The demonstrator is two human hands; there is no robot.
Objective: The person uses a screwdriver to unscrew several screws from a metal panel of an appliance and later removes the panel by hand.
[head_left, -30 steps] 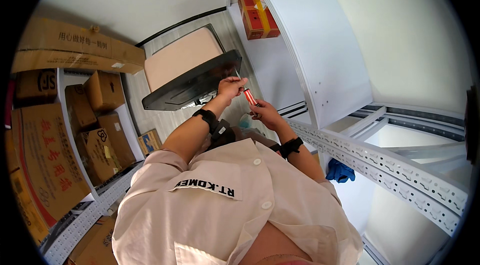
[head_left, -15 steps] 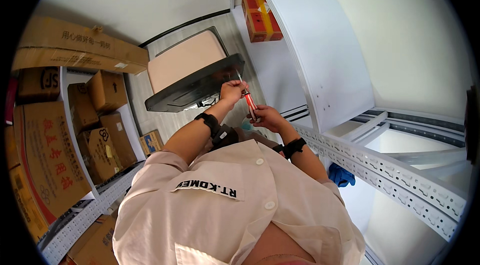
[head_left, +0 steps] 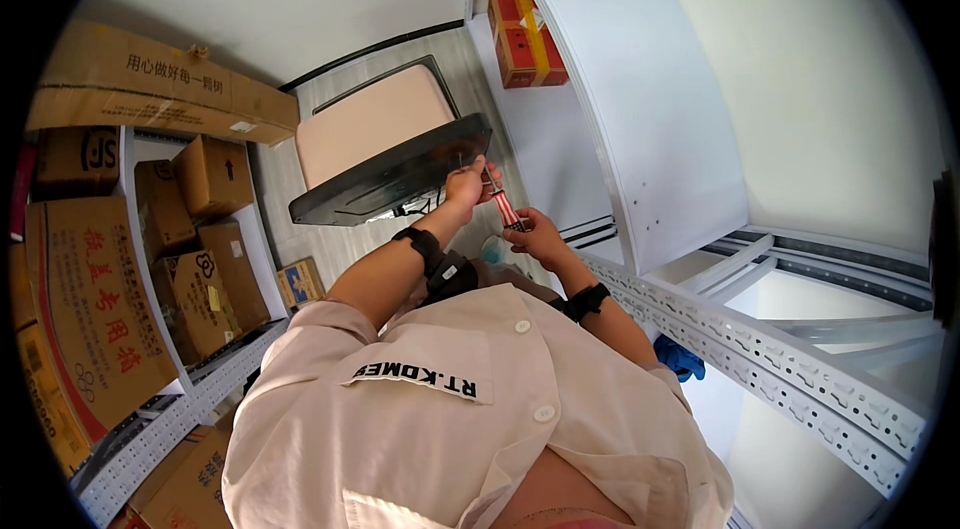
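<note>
A screwdriver [head_left: 506, 211] with a red-and-white striped handle lies between my hands, its shaft pointing away from me toward a black panel [head_left: 400, 174]. My right hand [head_left: 540, 234] is closed on the dark butt end of the handle. Around the shaft, close to the panel's right end, the fingers of my left hand [head_left: 468, 187] are curled. The screwdriver's tip is too small to make out, so contact with the panel cannot be told. Behind the panel is a pale pink block [head_left: 375, 119] with rounded corners, and dark cables [head_left: 425, 202] show under the panel's near edge.
Cardboard boxes [head_left: 100, 299] fill a white metal rack on the left, with a long carton [head_left: 165, 89] farther off. To the right stand a white perforated shelf frame [head_left: 750, 339] and a red box with yellow tape [head_left: 525, 39]. A blue cloth-like bundle [head_left: 680, 357] is near my right elbow.
The screwdriver's handle shows a different side, so it has turned. My right hand has shifted slightly on its end. My left hand has moved a little toward the right.
</note>
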